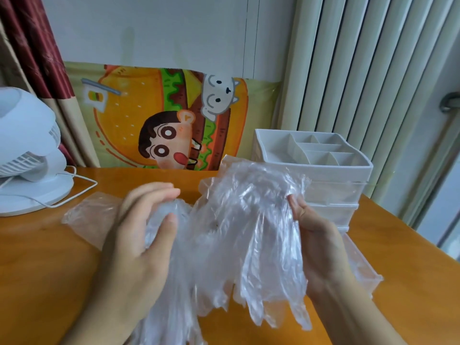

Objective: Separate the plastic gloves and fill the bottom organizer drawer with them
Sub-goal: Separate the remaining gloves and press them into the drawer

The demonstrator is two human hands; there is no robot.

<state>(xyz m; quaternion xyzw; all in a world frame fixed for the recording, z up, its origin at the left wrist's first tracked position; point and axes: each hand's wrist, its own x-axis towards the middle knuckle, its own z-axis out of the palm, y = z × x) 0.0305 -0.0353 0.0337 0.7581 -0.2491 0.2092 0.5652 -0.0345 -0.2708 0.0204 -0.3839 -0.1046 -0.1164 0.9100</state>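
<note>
Both hands hold a bunch of clear plastic gloves [239, 227] above the bench [398, 257]. The left hand [139, 235] grips one crumpled part; the right hand [316, 235] grips the other side. The white organizer [321, 170] stands near the bench's right edge, its bottom drawer [366, 272] pulled out.

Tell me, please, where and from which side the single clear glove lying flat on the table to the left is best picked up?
Probably by the single glove's bare left edge, pinched from the left: it lies flat and thin on the table, while the left hand covers its right part.
</note>
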